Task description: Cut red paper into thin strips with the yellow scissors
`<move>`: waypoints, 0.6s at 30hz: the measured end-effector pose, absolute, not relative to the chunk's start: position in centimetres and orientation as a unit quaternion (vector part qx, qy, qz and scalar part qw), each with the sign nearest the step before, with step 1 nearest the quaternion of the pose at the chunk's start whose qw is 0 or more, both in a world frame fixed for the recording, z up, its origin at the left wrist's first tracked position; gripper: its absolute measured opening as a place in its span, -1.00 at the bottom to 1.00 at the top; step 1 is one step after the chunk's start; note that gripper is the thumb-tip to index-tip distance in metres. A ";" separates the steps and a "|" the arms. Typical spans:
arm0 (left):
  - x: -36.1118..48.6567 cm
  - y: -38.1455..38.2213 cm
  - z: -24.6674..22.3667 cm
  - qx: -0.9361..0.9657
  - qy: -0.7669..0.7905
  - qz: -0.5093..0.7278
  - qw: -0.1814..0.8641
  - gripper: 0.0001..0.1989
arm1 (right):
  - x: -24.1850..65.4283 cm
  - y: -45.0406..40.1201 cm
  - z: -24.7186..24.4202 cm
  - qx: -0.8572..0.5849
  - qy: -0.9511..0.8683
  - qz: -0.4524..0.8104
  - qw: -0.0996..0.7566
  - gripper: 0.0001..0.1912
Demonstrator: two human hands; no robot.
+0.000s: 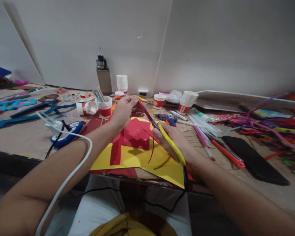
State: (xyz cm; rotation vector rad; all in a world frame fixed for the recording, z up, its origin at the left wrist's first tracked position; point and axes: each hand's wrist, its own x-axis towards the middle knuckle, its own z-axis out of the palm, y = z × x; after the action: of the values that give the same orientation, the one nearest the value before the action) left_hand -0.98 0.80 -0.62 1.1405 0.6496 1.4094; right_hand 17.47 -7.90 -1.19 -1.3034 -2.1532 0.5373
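My left hand point(124, 111) is closed in a pinch on a small piece of red paper point(143, 106) held up above the table. My right hand point(167, 136) is wrapped round yellow-handled scissors point(170, 141), whose blades lie along the edge of that red piece. A thin red strip point(152, 150) curls down below the blades. Beneath both hands, red paper point(137, 134) and a narrower red strip point(116, 152) lie on yellow sheets point(135, 159) at the table's near edge.
A paper cup of pencils point(105, 108) and a tipped cup point(86, 108) stand left of centre; stacked cups point(187, 101) are at the right. A blue power strip point(68, 133), white cable point(83, 157), utility knife point(227, 152), black phone-like slab point(255, 160) and colourful pipe cleaners point(267, 127) flank the paper.
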 end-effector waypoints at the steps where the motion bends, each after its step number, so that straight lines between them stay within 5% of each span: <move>1: -1.0 0.8 -0.6 0.486 0.277 0.601 0.571 -0.72 | 17.5 -7.9 -1.2 -0.488 -0.805 0.194 0.278 -0.64; 18: -0.8 0.5 -0.4 0.462 0.267 0.600 0.596 -0.75 | 17.2 -8.5 -1.1 -0.526 -0.729 0.314 0.306 -0.55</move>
State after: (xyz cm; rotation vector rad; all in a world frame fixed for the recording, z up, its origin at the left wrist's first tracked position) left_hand -0.76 0.51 -0.36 1.0740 0.6206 1.3936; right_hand 17.16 -8.54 -1.09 -1.3913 -1.9284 0.8317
